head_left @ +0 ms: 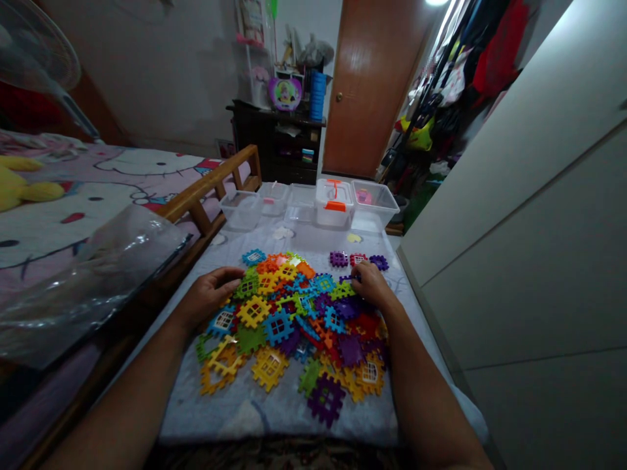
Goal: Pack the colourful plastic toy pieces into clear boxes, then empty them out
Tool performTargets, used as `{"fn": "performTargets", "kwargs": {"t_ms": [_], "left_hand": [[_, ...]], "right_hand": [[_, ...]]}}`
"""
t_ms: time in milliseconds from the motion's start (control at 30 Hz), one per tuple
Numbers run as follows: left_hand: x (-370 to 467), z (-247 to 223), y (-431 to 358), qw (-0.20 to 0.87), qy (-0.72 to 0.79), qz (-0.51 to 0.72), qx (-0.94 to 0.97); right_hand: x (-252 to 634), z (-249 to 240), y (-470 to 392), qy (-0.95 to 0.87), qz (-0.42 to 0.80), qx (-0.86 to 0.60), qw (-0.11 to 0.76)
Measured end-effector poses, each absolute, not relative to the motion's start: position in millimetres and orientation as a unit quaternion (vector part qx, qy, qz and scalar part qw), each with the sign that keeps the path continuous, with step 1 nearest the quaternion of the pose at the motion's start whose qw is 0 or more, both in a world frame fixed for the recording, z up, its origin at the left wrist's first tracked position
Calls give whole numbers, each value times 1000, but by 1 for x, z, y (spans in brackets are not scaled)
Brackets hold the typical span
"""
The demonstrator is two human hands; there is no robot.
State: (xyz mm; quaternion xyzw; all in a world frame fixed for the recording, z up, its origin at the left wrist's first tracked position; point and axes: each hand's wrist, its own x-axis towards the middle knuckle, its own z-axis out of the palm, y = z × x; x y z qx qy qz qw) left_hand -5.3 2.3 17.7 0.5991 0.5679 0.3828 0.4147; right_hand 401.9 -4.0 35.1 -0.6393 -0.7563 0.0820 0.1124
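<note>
A pile of colourful plastic building tiles (pixel 278 326) with notched edges covers the middle of the cloth-covered table. My left hand (pixel 211 294) is at the pile's left edge, its thumb and fingers curved around the side of a green tile (pixel 247 283); whether it grips the tile is unclear. At the right side of the pile, my right hand (pixel 368 282) has its fingers bent down on tiles near a purple one; what they hold, if anything, is hidden. Behind it, a purple tile (pixel 338 259), a red tile (pixel 358 259) and another purple tile (pixel 379 262) lie in a row.
Along the table's far end stand clear plastic boxes (pixel 242 210), one with a lid and orange clips (pixel 334 203). A wooden bed rail (pixel 210 189) and a clear plastic bag (pixel 98 281) are on the left. A white cabinet (pixel 519 261) borders the right.
</note>
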Motion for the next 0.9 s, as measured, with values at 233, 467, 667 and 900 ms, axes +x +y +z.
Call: {"fn": "performTargets", "kwargs": {"t_ms": [233,467,667,900], "left_hand": [[-4,17,1,423,568,386,591],[-7,14,3,417,573,369,601],[-8,14,2,419,572,366,603],[-8,13,2,422,574,370,596]], "right_hand": [[413,29,-3,-712,197,-618,270],[420,27,-1,-695,207,-560,401],[415,42,-12,-793,223,-519,228],[412,44,-15,-779,188,-572,173]]}}
